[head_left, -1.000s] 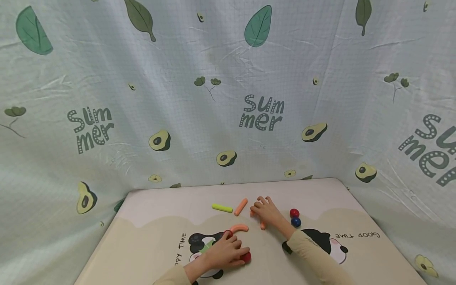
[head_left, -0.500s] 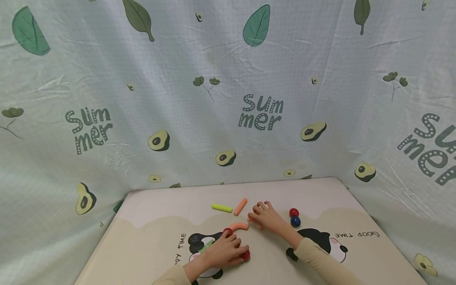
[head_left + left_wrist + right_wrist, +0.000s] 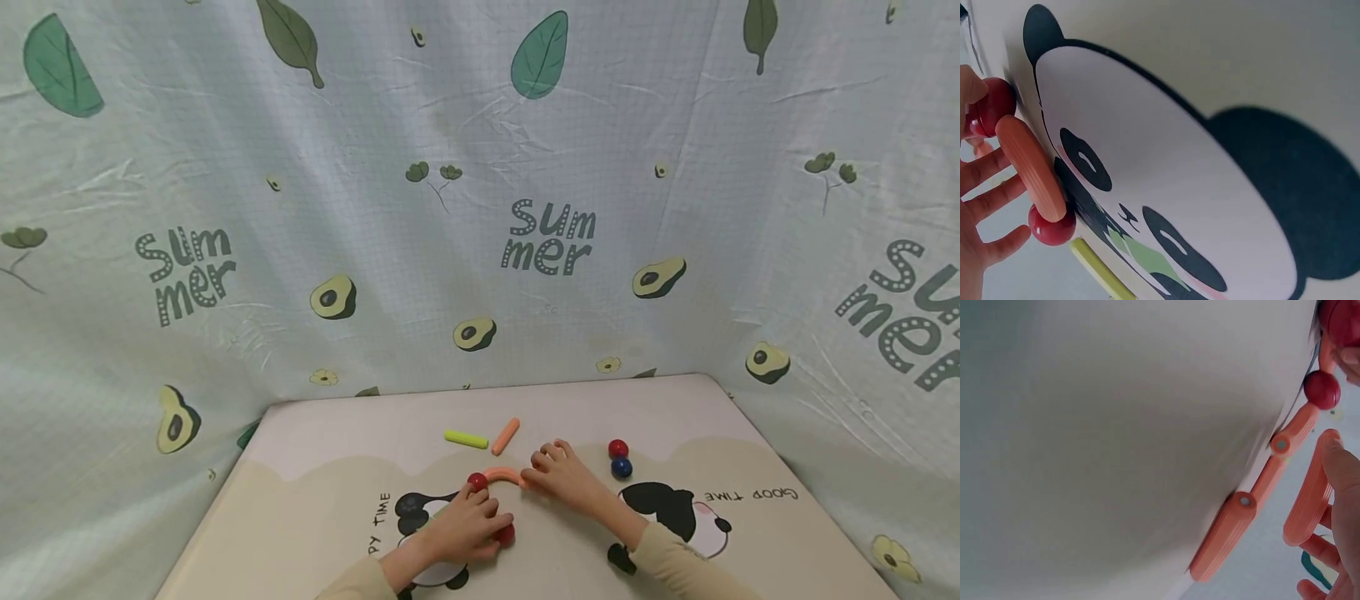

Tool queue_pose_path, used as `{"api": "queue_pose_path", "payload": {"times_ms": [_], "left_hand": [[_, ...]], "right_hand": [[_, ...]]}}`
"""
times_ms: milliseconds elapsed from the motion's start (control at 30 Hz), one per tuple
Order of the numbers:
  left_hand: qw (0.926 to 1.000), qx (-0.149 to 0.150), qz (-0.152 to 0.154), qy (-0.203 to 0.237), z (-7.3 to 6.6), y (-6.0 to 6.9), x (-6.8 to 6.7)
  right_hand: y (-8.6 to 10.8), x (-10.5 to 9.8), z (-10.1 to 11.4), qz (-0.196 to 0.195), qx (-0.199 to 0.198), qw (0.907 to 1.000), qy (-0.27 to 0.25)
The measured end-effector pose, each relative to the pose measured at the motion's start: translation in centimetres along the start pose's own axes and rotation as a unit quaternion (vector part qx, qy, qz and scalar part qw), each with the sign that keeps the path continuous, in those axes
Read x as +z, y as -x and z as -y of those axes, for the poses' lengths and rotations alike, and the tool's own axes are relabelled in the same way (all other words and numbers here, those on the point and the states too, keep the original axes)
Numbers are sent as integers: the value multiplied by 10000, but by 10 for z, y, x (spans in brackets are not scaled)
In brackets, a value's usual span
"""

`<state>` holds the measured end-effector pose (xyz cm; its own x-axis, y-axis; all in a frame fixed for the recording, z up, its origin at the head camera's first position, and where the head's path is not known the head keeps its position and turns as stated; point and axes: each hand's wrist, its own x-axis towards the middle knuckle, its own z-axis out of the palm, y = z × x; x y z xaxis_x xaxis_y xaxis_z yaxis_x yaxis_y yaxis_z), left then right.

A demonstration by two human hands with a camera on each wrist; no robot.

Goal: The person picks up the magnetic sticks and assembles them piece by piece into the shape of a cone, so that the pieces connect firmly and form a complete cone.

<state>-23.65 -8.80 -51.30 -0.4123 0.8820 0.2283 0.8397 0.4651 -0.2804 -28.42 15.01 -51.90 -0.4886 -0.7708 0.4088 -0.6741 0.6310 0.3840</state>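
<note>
My left hand [image 3: 468,525] grips a red ball [image 3: 506,534] on its thumb side, while a fingertip touches another red ball [image 3: 477,481]. In the left wrist view an orange stick [image 3: 1032,169] lies between the two balls, in front of the fingers [image 3: 985,206]. A curved orange run [image 3: 502,473] leads from the far ball to my right hand [image 3: 566,481]. The right wrist view shows this hand [image 3: 1347,519] pinching an orange stick [image 3: 1310,500] under the thumb, beside joined-looking orange sticks [image 3: 1225,537]. The palm hides part of them in the head view.
A yellow-green stick [image 3: 466,438] and a loose orange stick [image 3: 506,437] lie farther back. Another red ball [image 3: 618,448] and a blue ball [image 3: 622,467] sit to the right of my right hand. A patterned curtain [image 3: 420,250] hangs behind the table [image 3: 315,467].
My right hand has moved left and nearer with orange sticks, up to the curved orange run's right end. My left hand has shifted slightly left, and the ball at its thumb has moved with it.
</note>
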Motion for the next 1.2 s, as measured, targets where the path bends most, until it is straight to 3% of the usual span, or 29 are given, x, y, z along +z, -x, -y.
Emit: {"api": "queue_pose_path", "payload": {"times_ms": [267,467,733,1000,1200], "left_hand": [[9999,-42,116,82,2,3,-1],[9996,-128,233,16,1,2,1],[9999,-120,108,-62,1,2,0],[9996,-144,244,18,1,2,-4],[9998,-103,143,-83,2,2,-3]], "right_hand": [[2,-1,8,-416,-104,9989,-169],[7,-9,15,-203,-211,9990,-335],[13,-11,25,-112,-288,9985,-461],[15,-11,31,155,-342,9968,-709],[14,-15,34,198,-419,9953,-851]]}}
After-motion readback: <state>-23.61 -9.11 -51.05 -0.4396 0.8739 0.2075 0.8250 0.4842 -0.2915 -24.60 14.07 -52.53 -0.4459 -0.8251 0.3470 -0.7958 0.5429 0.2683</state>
